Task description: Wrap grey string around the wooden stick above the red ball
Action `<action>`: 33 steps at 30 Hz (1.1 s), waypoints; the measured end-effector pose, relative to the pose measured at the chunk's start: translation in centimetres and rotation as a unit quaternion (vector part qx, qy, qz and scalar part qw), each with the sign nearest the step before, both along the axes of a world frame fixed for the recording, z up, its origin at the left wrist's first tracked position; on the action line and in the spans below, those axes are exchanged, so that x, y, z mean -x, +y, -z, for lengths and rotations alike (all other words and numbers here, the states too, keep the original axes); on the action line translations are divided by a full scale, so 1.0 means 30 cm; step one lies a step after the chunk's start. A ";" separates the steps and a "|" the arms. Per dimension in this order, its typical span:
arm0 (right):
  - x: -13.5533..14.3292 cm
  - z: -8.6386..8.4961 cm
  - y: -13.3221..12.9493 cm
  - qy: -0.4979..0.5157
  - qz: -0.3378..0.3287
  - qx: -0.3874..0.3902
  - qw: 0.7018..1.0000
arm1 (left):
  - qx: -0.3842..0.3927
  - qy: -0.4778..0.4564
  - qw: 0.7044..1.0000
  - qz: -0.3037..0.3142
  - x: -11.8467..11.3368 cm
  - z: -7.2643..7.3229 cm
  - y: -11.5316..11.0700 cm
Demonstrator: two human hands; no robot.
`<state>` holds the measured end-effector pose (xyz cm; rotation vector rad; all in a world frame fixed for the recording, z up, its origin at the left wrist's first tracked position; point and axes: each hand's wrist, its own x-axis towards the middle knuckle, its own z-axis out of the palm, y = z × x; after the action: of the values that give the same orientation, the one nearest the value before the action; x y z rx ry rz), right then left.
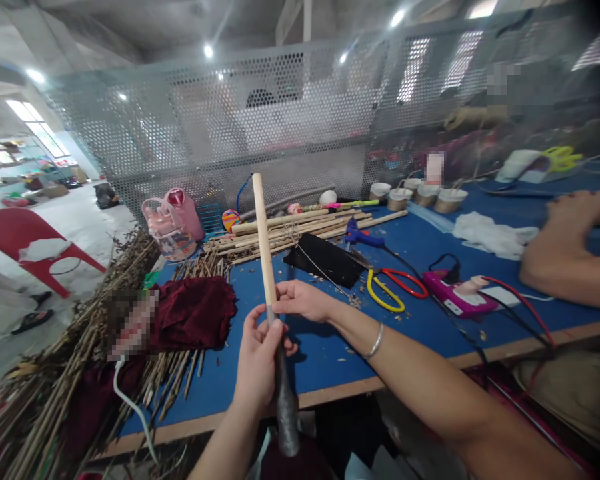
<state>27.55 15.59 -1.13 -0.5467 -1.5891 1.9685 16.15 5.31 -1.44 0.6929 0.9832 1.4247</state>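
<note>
A pale wooden stick (263, 240) stands nearly upright in front of me, its lower part covered by a grey wrapping (286, 407) that widens toward the bottom. My left hand (261, 350) is closed round the stick at the upper end of the grey part. Just above it, my right hand (303, 301) pinches the stick where bare wood meets the wrapping. A silver bangle (376, 341) circles my right wrist. Dark red cloth (195, 313) lies left of my hands, and a black cloth (325, 259) lies behind them.
Scissors (387, 290), a blue glue gun (363, 233) and a magenta power strip (457, 293) lie on the blue table (330, 360). Dry stalks (80, 347) fill the left side. Paper cups (399, 199) stand behind; another person's arm (565, 267) rests at right.
</note>
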 end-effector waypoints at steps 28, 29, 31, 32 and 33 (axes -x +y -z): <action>-0.005 0.002 0.008 -0.020 -0.019 -0.001 1.000 | 0.035 0.060 0.997 0.025 0.029 0.020 0.004; -0.008 0.005 0.009 -0.019 -0.022 -0.003 1.000 | 0.039 0.032 0.998 0.040 0.029 0.022 0.004; -0.009 0.012 0.011 -0.015 -0.018 -0.007 1.000 | 0.041 0.003 0.998 0.056 0.029 0.023 0.005; -0.009 0.014 0.010 -0.014 -0.013 -0.008 1.000 | 0.036 0.004 0.998 0.051 0.028 0.022 0.006; -0.007 0.015 0.010 -0.014 -0.009 -0.008 1.000 | 0.028 0.015 0.999 0.039 0.027 0.020 0.008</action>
<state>27.77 15.87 -1.59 -0.5591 -1.6308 1.9672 15.35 5.54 -2.04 0.7048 1.0053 1.3178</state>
